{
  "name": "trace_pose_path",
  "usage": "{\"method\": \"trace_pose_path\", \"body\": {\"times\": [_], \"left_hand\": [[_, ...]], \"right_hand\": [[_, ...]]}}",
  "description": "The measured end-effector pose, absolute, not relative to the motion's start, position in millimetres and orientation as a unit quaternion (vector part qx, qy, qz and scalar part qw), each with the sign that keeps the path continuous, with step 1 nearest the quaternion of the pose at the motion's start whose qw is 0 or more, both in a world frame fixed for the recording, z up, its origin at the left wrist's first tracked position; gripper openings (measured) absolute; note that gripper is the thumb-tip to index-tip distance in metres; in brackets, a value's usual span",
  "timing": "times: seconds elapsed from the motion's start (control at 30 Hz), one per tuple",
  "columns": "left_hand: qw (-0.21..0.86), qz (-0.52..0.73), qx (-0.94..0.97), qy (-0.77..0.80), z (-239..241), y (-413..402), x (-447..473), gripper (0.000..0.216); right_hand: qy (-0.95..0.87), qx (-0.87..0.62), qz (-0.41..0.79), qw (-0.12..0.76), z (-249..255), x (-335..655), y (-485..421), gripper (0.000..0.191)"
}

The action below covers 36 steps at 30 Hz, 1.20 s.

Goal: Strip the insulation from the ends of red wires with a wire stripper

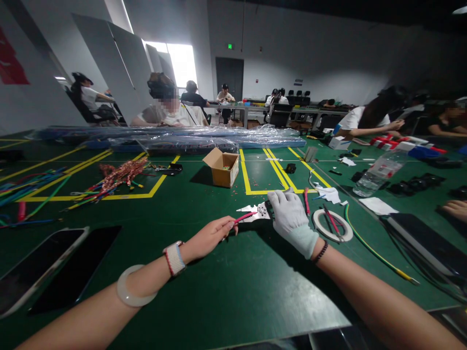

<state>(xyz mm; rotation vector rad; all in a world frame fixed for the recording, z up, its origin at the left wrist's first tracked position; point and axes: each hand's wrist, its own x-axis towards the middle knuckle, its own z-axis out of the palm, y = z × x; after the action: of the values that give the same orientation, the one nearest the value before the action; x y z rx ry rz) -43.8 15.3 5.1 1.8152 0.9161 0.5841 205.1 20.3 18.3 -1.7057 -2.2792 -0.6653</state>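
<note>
- Bare green tabletop [226, 287] in front of and between both arms, open to pass.
- Left: two phones [47, 267] lie flat near the edge, block the near-left corner.
- Far left: loose coloured wires [32, 187] and a braided bundle [120, 176] spread across.
- Ahead: open cardboard box [221, 167] stands well beyond the hands, clear strip between.
- Right: tape roll [332, 225], yellow-green cable [375, 253], white paper scraps [330, 193] crowd just beside the gloved hand [292, 218].
- Far right: lying plastic bottle [379, 172], dark tray [426, 243].

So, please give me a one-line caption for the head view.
Bare left hand feeds a red wire into a wire stripper held by the gloved right hand over a green table.
</note>
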Motion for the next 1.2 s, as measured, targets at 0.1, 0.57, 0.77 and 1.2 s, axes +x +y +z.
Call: {"method": "trace_pose_path", "body": {"times": [0.1, 0.57, 0.77, 1.2], "left_hand": [[0.495, 0.240, 0.744, 0.379, 7.1, 14.8, -43.6, 0.037], [0.490, 0.228, 0.752, 0.377, 5.1, 15.6, -43.3, 0.036], [0.490, 0.229, 0.755, 0.370, 6.1, 14.6, -43.2, 0.036], [0.511, 0.233, 0.744, 0.364, 6.1, 15.0, -45.2, 0.037]], "right_hand": [[-0.785, -0.563, -0.224, 0.130, 15.2, 207.5, 21.7, 0.041], [-0.794, -0.539, -0.254, 0.122, 14.5, 209.9, 24.0, 0.037], [-0.803, -0.538, -0.228, 0.119, 12.7, 212.4, 28.2, 0.036], [-0.800, -0.575, -0.145, 0.091, 19.7, 207.1, 22.8, 0.030]]}}
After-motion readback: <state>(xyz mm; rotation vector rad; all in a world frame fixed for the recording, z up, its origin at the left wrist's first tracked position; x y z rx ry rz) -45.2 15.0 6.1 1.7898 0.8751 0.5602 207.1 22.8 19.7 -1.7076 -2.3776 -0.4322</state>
